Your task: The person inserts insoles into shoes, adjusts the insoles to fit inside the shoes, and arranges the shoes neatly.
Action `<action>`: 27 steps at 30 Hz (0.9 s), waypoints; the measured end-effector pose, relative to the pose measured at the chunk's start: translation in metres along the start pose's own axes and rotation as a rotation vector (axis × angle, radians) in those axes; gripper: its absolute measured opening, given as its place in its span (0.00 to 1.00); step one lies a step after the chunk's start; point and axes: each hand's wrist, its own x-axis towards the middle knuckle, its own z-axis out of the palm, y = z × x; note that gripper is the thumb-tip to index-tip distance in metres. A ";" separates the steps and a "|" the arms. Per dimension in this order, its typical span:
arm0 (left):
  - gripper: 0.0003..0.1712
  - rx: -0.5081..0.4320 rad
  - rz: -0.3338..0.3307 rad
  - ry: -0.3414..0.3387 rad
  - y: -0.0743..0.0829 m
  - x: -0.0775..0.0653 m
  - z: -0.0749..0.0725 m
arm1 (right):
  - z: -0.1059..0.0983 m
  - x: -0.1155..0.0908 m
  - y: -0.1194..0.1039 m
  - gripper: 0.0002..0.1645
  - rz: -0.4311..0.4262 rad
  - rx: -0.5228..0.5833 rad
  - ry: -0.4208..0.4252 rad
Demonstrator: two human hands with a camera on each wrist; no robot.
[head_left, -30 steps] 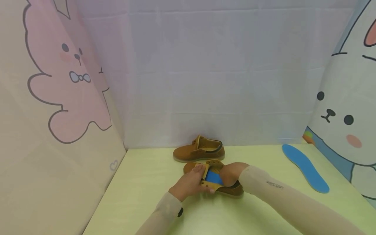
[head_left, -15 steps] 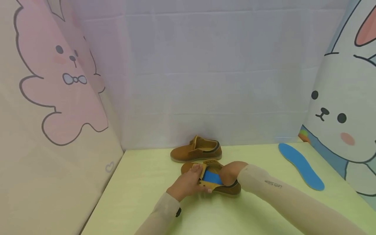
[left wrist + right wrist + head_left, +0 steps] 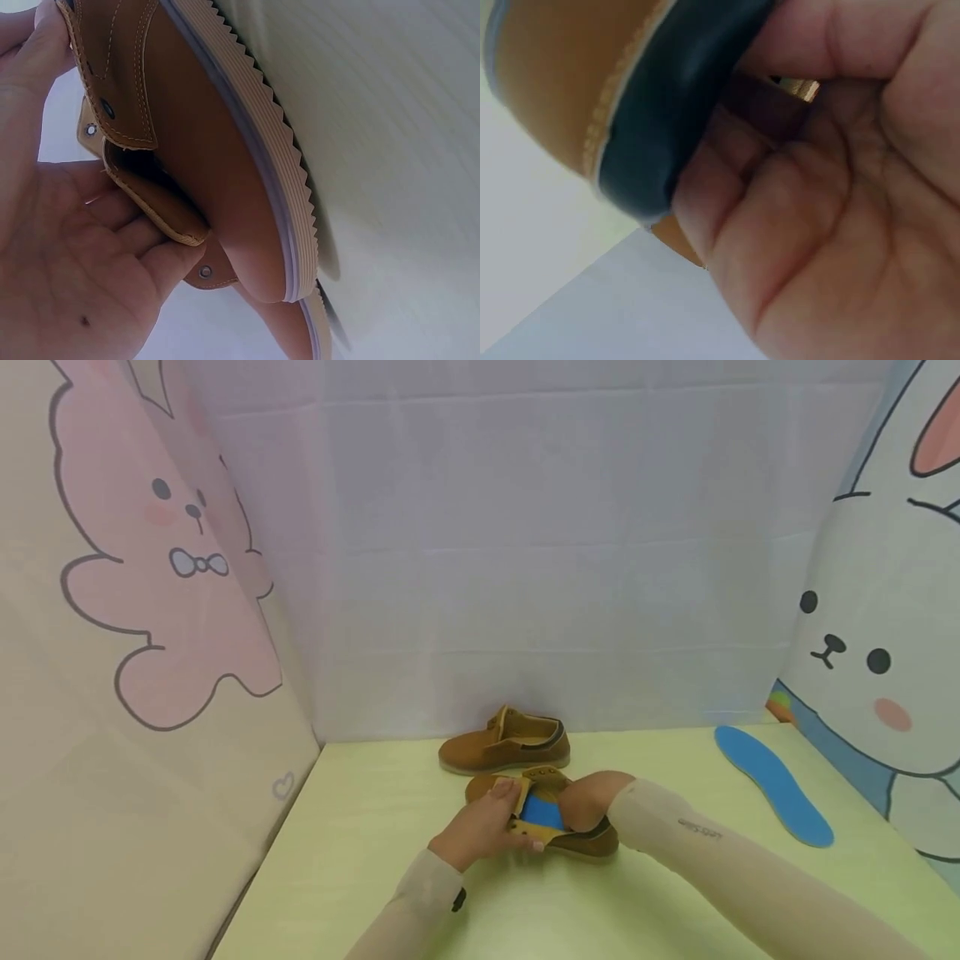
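Seating the insole [image 3: 542, 812] in the near shoe [image 3: 581, 845] is, we judge, the step in hand. Taking the near shoe as the centre of our dial, with 12 o'clock at the back wall [image 3: 540, 543], we see its toe pointing to about 10 o'clock; the insole lies inside it, blue, showing through the opening between the two hands. The left hand [image 3: 486, 833], between 8 and 9 o'clock, grips the tongue [image 3: 154, 196], its thumb at the edge of the flap [image 3: 124, 82]. The right hand [image 3: 591, 799], between 2 and 3 o'clock, reaches in past the dark collar [image 3: 679, 90]; its fingertips are hidden, so we cannot tell whether they pinch the insole or only press it. The far shoe [image 3: 491, 755] stands upright just beyond, at 11 o'clock; a second insole [image 3: 774, 783] lies on the table [image 3: 375, 827], well apart, at 3 o'clock. The next move, we judge, calls for pressing the insole's front toward 10 o'clock and then its heel end flat toward 4 o'clock, with the tongue held clear. We would watch for a front edge that folds or snags.
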 end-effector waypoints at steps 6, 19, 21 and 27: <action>0.61 0.017 0.028 0.055 0.002 -0.006 -0.001 | 0.004 0.007 0.003 0.14 -0.098 0.083 0.079; 0.65 0.096 0.123 0.353 -0.002 -0.012 -0.003 | -0.016 0.015 0.026 0.12 -0.339 0.237 0.686; 0.66 0.036 0.086 0.332 -0.002 -0.014 -0.003 | -0.014 0.018 0.028 0.15 -0.292 0.259 0.690; 0.62 -0.153 -0.036 0.260 -0.002 -0.019 -0.004 | -0.001 0.030 0.039 0.13 -0.222 0.304 0.610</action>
